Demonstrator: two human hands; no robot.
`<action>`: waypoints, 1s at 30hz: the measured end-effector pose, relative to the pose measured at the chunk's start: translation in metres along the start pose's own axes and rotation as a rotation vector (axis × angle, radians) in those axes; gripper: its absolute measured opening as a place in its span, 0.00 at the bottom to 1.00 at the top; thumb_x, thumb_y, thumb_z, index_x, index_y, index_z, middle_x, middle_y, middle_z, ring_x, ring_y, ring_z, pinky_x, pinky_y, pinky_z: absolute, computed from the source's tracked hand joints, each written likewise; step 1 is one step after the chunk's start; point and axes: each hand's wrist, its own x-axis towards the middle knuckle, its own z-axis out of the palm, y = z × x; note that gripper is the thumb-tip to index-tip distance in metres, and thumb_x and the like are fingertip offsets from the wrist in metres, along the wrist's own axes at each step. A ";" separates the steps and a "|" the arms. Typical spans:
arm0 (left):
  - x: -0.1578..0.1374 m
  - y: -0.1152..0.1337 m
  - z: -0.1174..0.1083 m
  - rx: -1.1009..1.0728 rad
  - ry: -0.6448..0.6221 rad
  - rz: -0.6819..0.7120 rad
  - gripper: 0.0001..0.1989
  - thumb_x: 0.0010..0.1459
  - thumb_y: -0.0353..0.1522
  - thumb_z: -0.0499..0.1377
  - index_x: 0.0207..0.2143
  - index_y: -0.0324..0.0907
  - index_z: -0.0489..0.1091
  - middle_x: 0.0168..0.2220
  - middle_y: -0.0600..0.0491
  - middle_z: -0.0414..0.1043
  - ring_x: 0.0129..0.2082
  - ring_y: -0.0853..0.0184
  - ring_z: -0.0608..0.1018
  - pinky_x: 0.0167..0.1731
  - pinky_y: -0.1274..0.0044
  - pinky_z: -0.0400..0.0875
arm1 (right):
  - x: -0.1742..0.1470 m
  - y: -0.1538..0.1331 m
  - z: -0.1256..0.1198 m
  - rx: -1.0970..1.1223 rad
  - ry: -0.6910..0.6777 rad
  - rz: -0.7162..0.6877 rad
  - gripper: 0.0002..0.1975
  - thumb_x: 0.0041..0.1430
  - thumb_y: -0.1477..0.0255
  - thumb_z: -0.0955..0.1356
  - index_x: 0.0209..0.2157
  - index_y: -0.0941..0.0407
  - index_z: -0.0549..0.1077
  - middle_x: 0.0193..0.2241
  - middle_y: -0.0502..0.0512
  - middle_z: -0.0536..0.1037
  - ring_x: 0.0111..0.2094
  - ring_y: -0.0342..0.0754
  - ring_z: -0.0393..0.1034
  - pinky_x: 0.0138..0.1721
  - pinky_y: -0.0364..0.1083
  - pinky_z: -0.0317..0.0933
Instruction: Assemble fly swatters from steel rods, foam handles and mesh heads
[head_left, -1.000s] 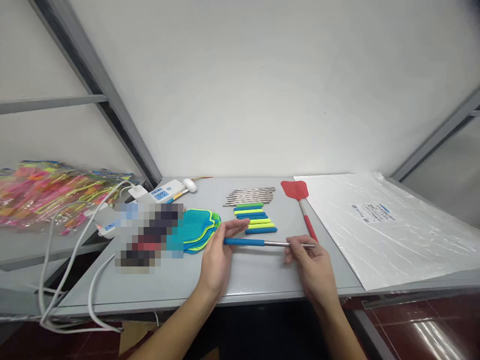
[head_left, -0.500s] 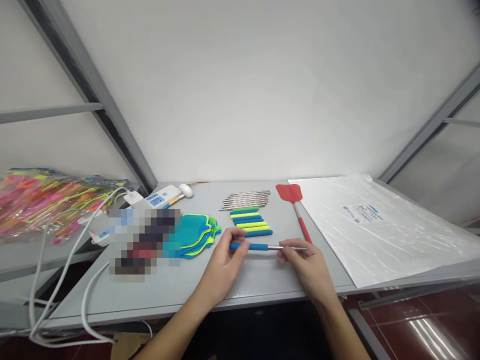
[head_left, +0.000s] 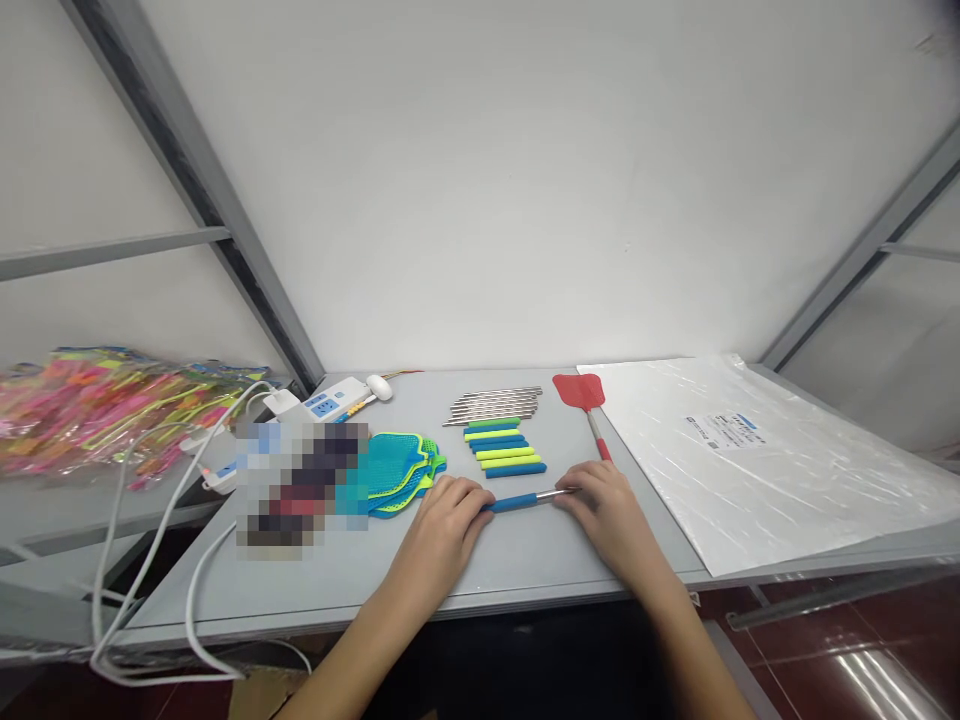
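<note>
Low over the grey tabletop, my left hand (head_left: 446, 520) is closed on the left end of a blue handle tube (head_left: 515, 502). A thin metal rod (head_left: 549, 495) sticks out of the tube's right end, pinched near its outer end by the fingers of my right hand (head_left: 609, 512). Just behind lies a row of several blue, yellow and green handle tubes (head_left: 504, 453). Farther back are several metal rods (head_left: 493, 405) side by side. A red fly swatter (head_left: 579, 390) lies beyond my right hand, which hides its handle's lower end. Blue and yellow-green swatter heads (head_left: 391, 465) are stacked left of the tubes.
A large white plastic-wrapped sheet (head_left: 757, 490) covers the table's right side. At the back left sit a power strip (head_left: 345, 395) and a small white device (head_left: 379, 388). White cables (head_left: 154, 530) hang over the left edge. Bagged colourful items (head_left: 112, 410) lie far left. Pixelation hides one patch.
Both hands have turned palm-down and lowered toward the tabletop with the blue tube and rod. The left hand has shifted onto the tube's left end. The view has shifted slightly.
</note>
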 end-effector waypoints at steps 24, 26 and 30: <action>-0.031 0.001 -0.006 0.157 0.044 -0.144 0.14 0.65 0.36 0.50 0.51 0.43 0.66 0.47 0.46 0.66 0.49 0.56 0.69 0.50 0.62 0.65 | -0.046 -0.005 0.008 -0.462 -0.065 0.120 0.28 0.66 0.57 0.56 0.60 0.56 0.64 0.63 0.60 0.61 0.64 0.58 0.51 0.61 0.61 0.45; -0.033 0.003 -0.007 0.171 0.023 -0.143 0.16 0.65 0.38 0.51 0.52 0.43 0.66 0.49 0.46 0.65 0.50 0.56 0.68 0.51 0.61 0.64 | -0.048 -0.004 0.009 -0.477 -0.127 0.122 0.31 0.66 0.54 0.55 0.64 0.57 0.58 0.65 0.59 0.56 0.66 0.57 0.45 0.62 0.62 0.41; -0.034 0.003 -0.009 0.184 -0.032 -0.151 0.19 0.66 0.40 0.49 0.55 0.44 0.64 0.54 0.46 0.63 0.55 0.55 0.65 0.54 0.61 0.60 | -0.049 -0.005 0.008 -0.486 -0.187 0.125 0.34 0.66 0.52 0.53 0.66 0.57 0.54 0.66 0.58 0.51 0.67 0.57 0.41 0.63 0.62 0.39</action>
